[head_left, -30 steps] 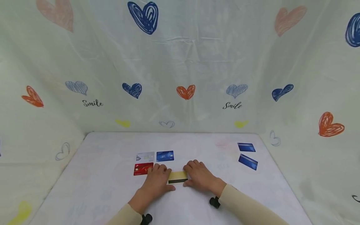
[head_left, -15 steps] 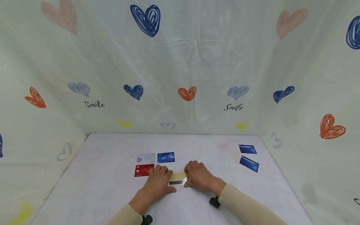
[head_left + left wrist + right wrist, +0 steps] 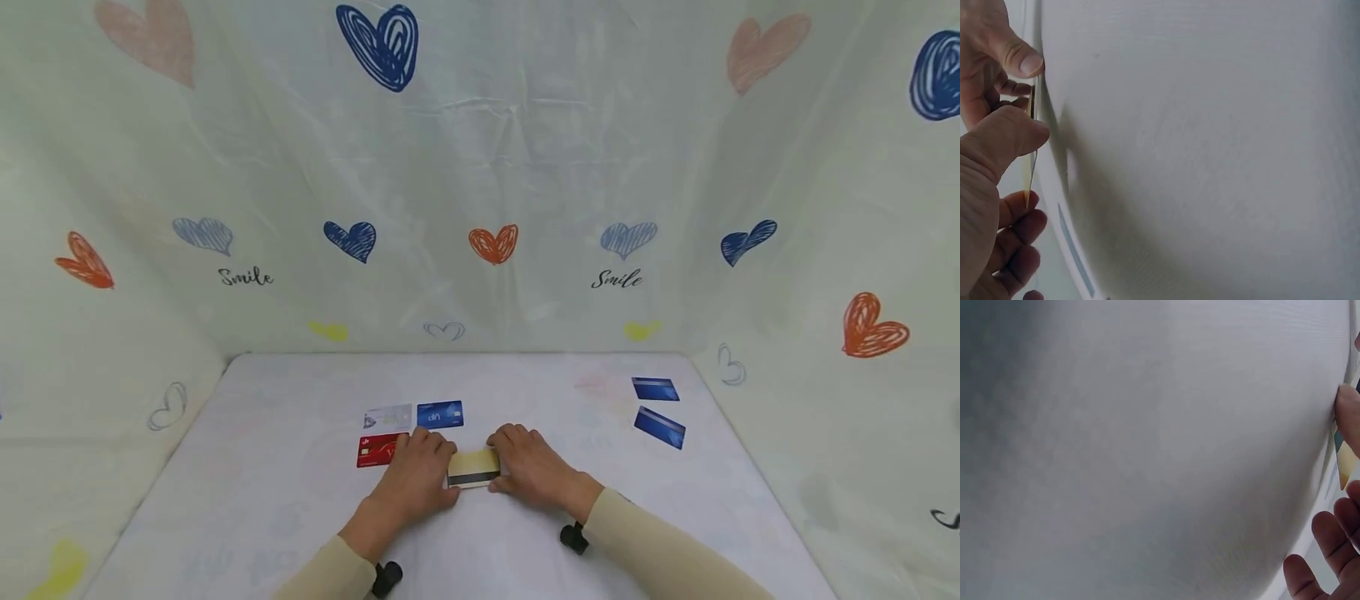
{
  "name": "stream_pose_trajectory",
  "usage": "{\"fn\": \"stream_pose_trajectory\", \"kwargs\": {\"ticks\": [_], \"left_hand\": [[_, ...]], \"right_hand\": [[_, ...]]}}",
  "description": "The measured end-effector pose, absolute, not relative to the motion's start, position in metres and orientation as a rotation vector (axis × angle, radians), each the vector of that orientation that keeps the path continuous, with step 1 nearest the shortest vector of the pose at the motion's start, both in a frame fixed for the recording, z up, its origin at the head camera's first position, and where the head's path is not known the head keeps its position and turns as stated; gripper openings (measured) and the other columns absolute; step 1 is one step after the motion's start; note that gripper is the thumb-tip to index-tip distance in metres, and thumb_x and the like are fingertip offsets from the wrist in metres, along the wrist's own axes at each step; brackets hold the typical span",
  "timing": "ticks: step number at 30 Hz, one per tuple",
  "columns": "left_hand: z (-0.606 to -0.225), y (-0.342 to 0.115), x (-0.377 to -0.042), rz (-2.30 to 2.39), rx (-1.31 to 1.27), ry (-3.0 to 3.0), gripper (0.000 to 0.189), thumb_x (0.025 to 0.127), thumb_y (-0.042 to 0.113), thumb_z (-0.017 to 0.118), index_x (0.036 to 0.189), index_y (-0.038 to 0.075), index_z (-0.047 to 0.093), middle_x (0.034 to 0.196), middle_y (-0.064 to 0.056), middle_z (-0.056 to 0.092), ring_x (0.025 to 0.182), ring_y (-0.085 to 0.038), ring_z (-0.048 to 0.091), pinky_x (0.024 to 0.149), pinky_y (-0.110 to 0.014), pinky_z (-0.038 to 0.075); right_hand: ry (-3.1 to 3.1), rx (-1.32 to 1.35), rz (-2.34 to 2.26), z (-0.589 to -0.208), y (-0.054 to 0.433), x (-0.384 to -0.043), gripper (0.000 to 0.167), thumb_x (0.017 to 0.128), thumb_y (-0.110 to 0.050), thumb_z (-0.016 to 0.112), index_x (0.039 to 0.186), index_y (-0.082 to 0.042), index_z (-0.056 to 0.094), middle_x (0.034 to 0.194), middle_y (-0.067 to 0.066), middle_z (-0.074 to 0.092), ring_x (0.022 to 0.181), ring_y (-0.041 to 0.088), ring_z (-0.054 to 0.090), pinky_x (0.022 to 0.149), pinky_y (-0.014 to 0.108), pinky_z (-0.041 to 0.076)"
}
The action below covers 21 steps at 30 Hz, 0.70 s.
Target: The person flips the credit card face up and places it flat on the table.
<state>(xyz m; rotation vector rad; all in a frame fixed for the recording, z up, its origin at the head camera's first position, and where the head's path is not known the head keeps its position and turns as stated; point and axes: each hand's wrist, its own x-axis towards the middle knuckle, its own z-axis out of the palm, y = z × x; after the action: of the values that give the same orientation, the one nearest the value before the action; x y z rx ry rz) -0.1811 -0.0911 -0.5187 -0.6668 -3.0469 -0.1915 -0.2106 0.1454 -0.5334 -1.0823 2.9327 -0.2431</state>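
Note:
Between my two hands, in the middle of the head view, is a yellow bank card with a dark stripe along its near side. My left hand pinches its left end between thumb and fingers, and my right hand pinches its right end. The left wrist view shows the card almost edge-on, thumb on one side and fingertips on the other. Only a corner of the card shows in the right wrist view. A red card lies beside my left hand, partly covered by its fingers.
Behind the red card lie a pale grey-white card and a blue card. Two more blue cards, an upper one and a slanted lower one, rest at the right. The white tabletop meets a heart-printed curtain at the back.
More of the yellow card's near edge shows below the stripe than a second ago, and a brief glare on it has gone. Both hands stay on it; the left thumb has shifted slightly.

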Motion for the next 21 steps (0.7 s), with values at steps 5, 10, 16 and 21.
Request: {"fn": "stream_pose_trajectory", "kwargs": {"ticks": [5, 10, 16, 21], "left_hand": [[-0.513, -0.095, -0.183, -0.208, -0.666, -3.024, 0.062, 0.079, 0.048, 0.088, 0.126, 0.011, 0.071, 0.126, -0.007, 0.070, 0.119, -0.029, 0.054, 0.103, -0.054, 0.046], [-0.498, -0.097, -0.186, -0.185, -0.689, -3.015, 0.066, 0.079, 0.049, 0.089, 0.129, 0.011, 0.070, 0.127, -0.008, 0.068, 0.121, -0.029, 0.054, 0.102, -0.053, 0.047], [-0.474, -0.104, -0.194, -0.129, -0.742, -3.026, 0.065, 0.082, 0.051, 0.087, 0.132, 0.012, 0.069, 0.131, -0.006, 0.068, 0.121, -0.027, 0.052, 0.104, -0.051, 0.045], [-0.462, -0.105, -0.202, -0.114, -0.825, -2.977, 0.064, 0.084, 0.050, 0.085, 0.131, 0.011, 0.068, 0.128, -0.005, 0.068, 0.120, -0.027, 0.052, 0.102, -0.050, 0.045]], "right_hand": [[2.948, -1.098, -0.258, -0.531, 0.144, -0.212, 0.059, 0.092, -0.045, 0.081, 0.137, -0.011, 0.061, 0.131, 0.003, 0.062, 0.116, 0.019, 0.059, 0.099, 0.040, 0.054], [3.007, -1.162, -0.273, -0.531, 0.140, -0.213, 0.053, 0.091, -0.043, 0.081, 0.129, -0.010, 0.065, 0.123, 0.002, 0.064, 0.109, 0.017, 0.061, 0.092, 0.036, 0.056], [3.054, -1.195, -0.376, -0.529, 0.131, -0.215, 0.052, 0.090, -0.042, 0.082, 0.126, -0.007, 0.067, 0.119, 0.003, 0.065, 0.107, 0.017, 0.063, 0.094, 0.034, 0.057], [3.112, -1.242, -0.421, -0.530, 0.127, -0.218, 0.051, 0.088, -0.040, 0.084, 0.122, -0.007, 0.067, 0.115, 0.003, 0.066, 0.104, 0.017, 0.064, 0.091, 0.033, 0.058]]}}
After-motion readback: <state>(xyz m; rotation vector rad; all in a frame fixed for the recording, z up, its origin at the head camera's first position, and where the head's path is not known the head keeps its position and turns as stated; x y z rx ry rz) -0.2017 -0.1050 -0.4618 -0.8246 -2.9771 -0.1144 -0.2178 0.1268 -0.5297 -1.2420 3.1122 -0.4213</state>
